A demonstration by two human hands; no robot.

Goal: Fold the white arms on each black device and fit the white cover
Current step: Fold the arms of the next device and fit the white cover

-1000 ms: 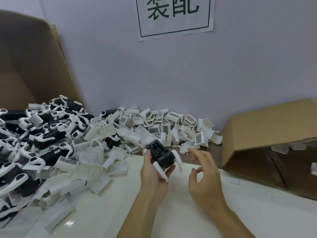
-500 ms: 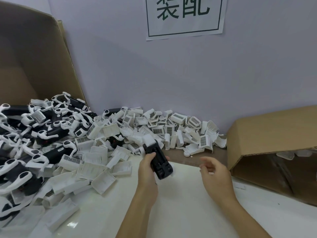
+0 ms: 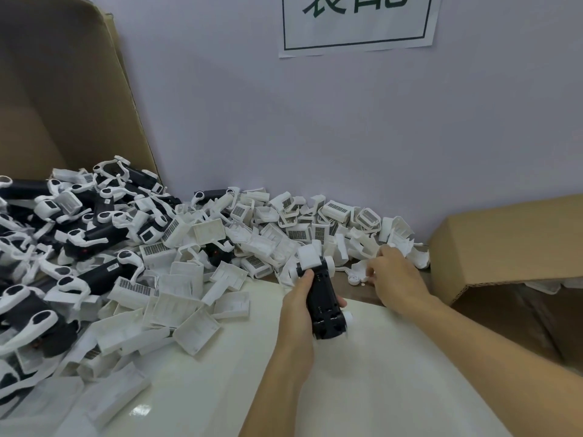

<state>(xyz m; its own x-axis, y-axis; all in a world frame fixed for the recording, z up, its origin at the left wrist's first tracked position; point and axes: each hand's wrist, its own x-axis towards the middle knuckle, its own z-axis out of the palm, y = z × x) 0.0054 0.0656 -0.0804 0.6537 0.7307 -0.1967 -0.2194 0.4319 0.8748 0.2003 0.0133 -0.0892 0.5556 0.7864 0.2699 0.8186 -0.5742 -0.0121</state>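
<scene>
Head view: compared with the frame half a second ago, the right hand (image 3: pixel 396 279) has moved away from the open worktop toward the heap of white covers (image 3: pixel 303 228) along the wall, and its curled fingers now touch loose white pieces at the heap's near edge; whether they pinch one cannot be told. The left hand (image 3: pixel 298 307) keeps its grip on the black device (image 3: pixel 323 302), fingers and thumb wrapped round the body's middle, much as before.

The device is held above the white worktop (image 3: pixel 362 389), just in front of the heap. Its long axis runs from near to far, slightly slanted: the far end, with a white block and round white ends either side, points toward the wall and heap, and the near end points back toward the person and a little right. A small white part shows at the near end's right side.

To the left, a bigger pile of black devices with white arms (image 3: pixel 79 247) spills from a tall cardboard box (image 3: pixel 63 105) and mixes with flat white covers reaching well onto the worktop. To the right, a low cardboard box (image 3: pixel 504 241) lies on its side, its open mouth facing the person, just beside the right hand. Between the left pile and this box the worktop lies bare under both forearms.
</scene>
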